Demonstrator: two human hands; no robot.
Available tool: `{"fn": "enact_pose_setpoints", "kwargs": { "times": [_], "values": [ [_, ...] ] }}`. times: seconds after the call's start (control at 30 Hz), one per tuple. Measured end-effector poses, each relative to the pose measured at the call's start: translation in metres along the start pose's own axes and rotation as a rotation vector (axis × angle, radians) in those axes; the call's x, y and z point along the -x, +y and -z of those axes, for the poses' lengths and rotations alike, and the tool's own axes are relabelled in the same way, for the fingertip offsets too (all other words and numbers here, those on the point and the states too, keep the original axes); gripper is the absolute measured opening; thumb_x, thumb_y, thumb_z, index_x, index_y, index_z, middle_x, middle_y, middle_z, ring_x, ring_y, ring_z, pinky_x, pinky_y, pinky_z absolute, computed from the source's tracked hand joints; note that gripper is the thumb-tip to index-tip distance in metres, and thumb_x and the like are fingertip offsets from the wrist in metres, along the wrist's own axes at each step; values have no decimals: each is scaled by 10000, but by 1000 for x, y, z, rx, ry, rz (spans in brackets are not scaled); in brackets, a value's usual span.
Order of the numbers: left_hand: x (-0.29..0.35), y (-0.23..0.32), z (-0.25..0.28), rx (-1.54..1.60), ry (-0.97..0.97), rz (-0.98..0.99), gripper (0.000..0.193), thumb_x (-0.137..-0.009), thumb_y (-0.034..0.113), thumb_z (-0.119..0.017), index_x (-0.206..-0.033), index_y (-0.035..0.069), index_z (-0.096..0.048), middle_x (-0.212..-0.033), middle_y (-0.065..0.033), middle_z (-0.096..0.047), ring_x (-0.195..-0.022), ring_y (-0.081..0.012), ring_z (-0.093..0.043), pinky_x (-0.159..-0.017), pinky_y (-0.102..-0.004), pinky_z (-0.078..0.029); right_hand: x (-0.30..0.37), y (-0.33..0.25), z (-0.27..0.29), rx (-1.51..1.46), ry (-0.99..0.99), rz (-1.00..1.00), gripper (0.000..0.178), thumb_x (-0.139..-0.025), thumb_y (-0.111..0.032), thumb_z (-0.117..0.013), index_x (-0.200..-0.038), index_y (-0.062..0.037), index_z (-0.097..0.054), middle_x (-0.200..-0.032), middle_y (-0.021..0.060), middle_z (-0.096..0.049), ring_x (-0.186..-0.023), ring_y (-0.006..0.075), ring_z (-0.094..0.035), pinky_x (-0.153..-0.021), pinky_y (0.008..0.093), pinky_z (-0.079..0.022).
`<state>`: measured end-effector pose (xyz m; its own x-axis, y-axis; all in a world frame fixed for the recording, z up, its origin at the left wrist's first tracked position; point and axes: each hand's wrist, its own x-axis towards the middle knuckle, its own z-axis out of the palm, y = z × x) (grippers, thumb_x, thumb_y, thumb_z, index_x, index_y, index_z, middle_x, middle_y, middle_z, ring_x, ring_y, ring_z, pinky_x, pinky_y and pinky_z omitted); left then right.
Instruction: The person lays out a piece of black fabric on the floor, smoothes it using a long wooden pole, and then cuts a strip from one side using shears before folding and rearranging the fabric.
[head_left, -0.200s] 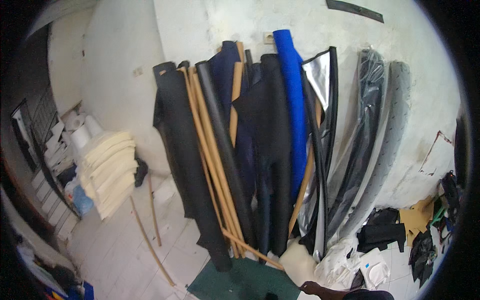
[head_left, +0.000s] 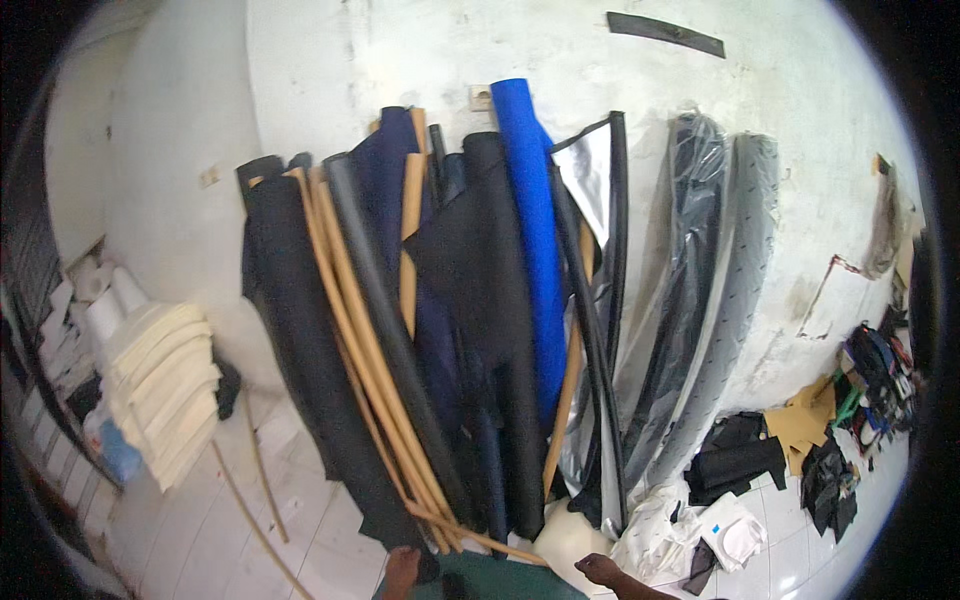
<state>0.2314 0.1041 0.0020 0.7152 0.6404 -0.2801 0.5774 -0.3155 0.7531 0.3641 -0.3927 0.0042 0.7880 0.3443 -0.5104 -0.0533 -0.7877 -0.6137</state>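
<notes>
Here, long rolls (head_left: pixel 506 300) lean against a stained wall (head_left: pixel 350 70) above white tiles (head_left: pixel 180 545).

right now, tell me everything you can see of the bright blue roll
The bright blue roll looks like matte fabric or sheeting, wound into a long tube. It stands nearly upright, top tilted slightly left, before the white wall, close beside a black roll on its left. Its lower end is hidden.
</notes>
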Motion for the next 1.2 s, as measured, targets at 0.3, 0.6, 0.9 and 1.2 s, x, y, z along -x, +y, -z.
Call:
{"fn": "enact_pose_setpoints", "kwargs": {
  "times": [0.3, 0.6, 0.9, 1.2],
  "values": [
    [-248, 266, 23, 54, -194, -42, 666, -935, 230, -625, -1465, -14, -304, -1425, -236, -448, -1235, -365, -527, -999, -423, -466, 80, 139, -107, -41, 700, -421, 296, -941, -322, -540, -918, -96, -729, -912, 157, -703, -910, 297, -650, -758, 431, -515],
    [-357, 286, -10, -67, -40, 158, 600, -914, 192, -615, -1366, -99, -348, -1301, -306, -497, -1177, -408, -545, -1047, -444, -440, 183, 38, -255, -716, 534, -924, 417, -925, -405, -611, -715, -46, -630, -593, 60, -578, -505, 209, -568, -453, 389, -448],
    [-370, 264, 12, 23, 173, 0, 492, -978, 251, -569, -1353, -38, -435, -1311, -254, -520, -1161, -395, -558, -1003, -459, -461, 160, -26, -245, -780, 542, -863, 378, -926, -387, -617, -787, -36, -640, -638, 62, -590, -523, 196, -568, -451, 374, -449],
    [-354, 249, -9, 214, -22, -227, 476, -961, 257, -614, -1300, -42, -465, -1123, -209, -600, -1058, -338, -602, -887, -467, -481, 136, -18, -209, -918, 535, -763, 342, -921, -337, -635, -1057, -23, -640, -776, 66, -625, -608, 168, -586, -493, 326, -472]
  ]
}}
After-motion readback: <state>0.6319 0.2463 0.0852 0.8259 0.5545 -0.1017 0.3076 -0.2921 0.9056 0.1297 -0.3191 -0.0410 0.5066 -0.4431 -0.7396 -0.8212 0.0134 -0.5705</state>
